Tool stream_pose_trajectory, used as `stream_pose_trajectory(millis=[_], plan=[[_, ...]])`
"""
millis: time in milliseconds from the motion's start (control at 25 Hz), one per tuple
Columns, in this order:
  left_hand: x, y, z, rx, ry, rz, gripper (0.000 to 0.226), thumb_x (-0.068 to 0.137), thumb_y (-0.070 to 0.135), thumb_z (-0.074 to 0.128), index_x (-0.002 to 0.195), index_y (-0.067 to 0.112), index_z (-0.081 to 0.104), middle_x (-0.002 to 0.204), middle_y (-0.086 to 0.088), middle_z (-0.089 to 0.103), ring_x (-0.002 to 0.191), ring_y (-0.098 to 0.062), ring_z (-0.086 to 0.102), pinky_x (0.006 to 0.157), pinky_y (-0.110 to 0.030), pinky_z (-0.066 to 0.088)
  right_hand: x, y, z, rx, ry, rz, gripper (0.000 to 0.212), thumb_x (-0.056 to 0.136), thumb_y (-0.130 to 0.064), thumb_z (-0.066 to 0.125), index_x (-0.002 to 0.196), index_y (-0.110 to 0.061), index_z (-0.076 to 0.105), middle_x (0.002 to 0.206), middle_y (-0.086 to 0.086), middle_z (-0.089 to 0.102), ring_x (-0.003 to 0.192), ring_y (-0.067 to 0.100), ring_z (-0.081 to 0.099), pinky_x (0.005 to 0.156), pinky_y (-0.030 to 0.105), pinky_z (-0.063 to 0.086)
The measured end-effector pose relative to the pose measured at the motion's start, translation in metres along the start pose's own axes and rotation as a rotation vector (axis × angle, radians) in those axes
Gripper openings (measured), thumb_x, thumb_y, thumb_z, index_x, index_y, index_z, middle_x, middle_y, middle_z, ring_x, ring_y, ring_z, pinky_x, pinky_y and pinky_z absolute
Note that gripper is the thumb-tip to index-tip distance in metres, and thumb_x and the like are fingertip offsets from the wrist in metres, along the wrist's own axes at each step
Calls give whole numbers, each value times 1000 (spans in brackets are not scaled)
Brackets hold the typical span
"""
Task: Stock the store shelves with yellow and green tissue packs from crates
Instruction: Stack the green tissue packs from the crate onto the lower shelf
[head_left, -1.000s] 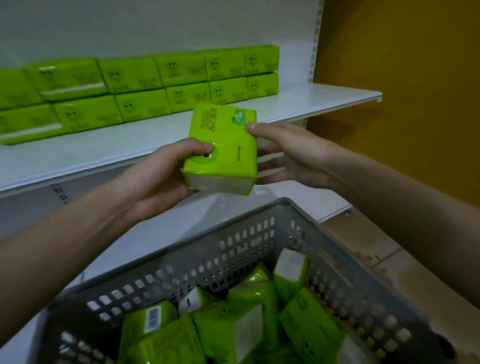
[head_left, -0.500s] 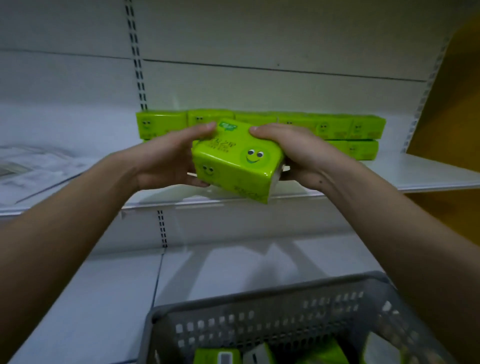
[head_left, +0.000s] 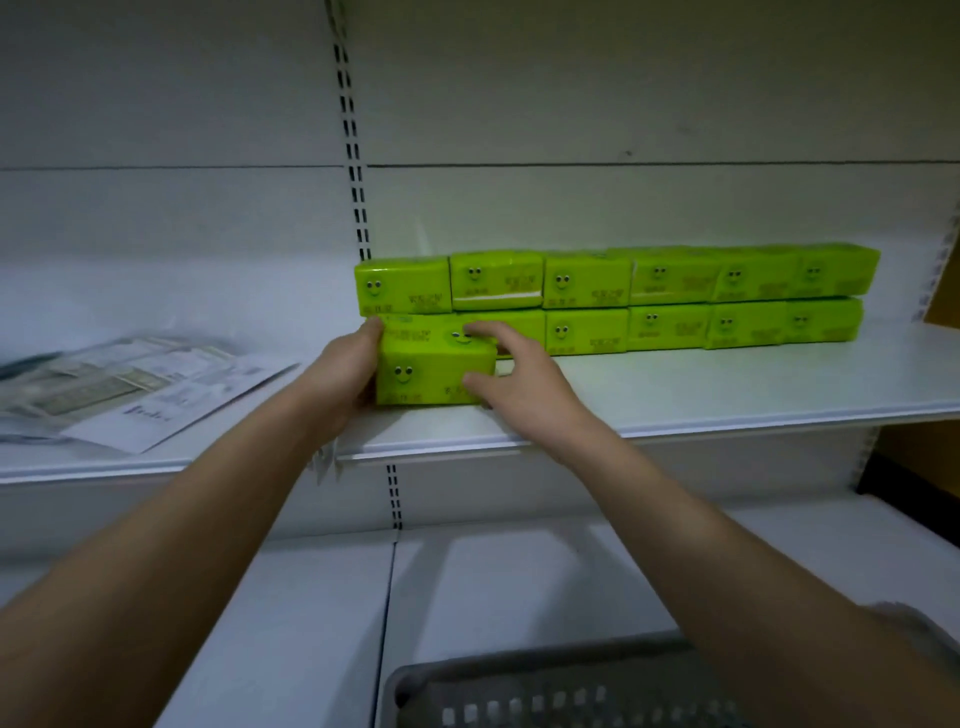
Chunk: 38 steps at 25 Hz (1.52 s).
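Along the back edge of the white metal shelf (head_left: 727, 384) runs a two-high row of green plastic-wrapped tissue packs (head_left: 670, 299). Printed paper sheets (head_left: 130, 384) lie toward its left end; a grey perforated plastic crate (head_left: 561, 691) sits below. My left hand (head_left: 345, 376) and right hand (head_left: 511, 376) grip one green smiley-faced tissue pack (head_left: 434, 374) by its ends, resting near the front edge, touching the row.
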<state>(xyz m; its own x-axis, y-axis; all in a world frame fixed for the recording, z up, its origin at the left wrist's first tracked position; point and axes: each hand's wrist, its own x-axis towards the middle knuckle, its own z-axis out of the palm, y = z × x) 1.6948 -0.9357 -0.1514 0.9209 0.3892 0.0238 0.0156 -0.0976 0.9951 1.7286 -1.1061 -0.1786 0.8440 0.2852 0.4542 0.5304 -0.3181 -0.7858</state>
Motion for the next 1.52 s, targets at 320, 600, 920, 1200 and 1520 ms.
stream_pose_trajectory(millis=[320, 600, 920, 1200, 1520], plan=[[37, -8, -24, 169, -88, 106, 45, 85, 24, 70, 125, 10, 54, 124, -9, 63, 110, -24, 61, 94, -37, 49, 25, -1, 35, -305, 71, -48, 51, 90, -13, 60, 136, -34, 51, 124, 10, 47, 106, 29, 55, 94, 36, 46], [45, -4, -19, 195, 28, 208, 45, 87, 15, 64, 127, 16, 43, 124, -2, 50, 104, -18, 54, 86, -30, 45, 42, 3, 33, -181, 89, -9, 60, 86, -15, 59, 144, -23, 43, 107, 6, 49, 95, 22, 51, 82, 30, 41], [-81, 32, 23, 451, -815, 298, 13, 85, 8, 54, 93, 10, 64, 85, -11, 70, 74, -22, 67, 62, -28, 53, -49, -15, -21, 275, 191, -187, 20, 84, 1, 50, 81, -18, 56, 57, -5, 54, 46, 6, 48, 45, 18, 35], [-121, -100, 69, 1008, -1294, -317, 33, 92, 17, 64, 122, 3, 60, 98, -5, 67, 104, -28, 66, 84, -29, 57, -175, 53, -40, 9, -540, 155, 16, 91, -7, 58, 79, -16, 62, 67, 3, 67, 60, 15, 61, 60, 36, 51], [-170, -181, 97, 1040, -1230, -484, 35, 89, 47, 63, 110, 19, 60, 101, 9, 60, 87, -4, 56, 77, -21, 50, -223, 122, -50, -346, -1233, 239, 43, 85, -34, 72, 123, -19, 60, 121, -3, 62, 111, 11, 59, 101, 33, 47]])
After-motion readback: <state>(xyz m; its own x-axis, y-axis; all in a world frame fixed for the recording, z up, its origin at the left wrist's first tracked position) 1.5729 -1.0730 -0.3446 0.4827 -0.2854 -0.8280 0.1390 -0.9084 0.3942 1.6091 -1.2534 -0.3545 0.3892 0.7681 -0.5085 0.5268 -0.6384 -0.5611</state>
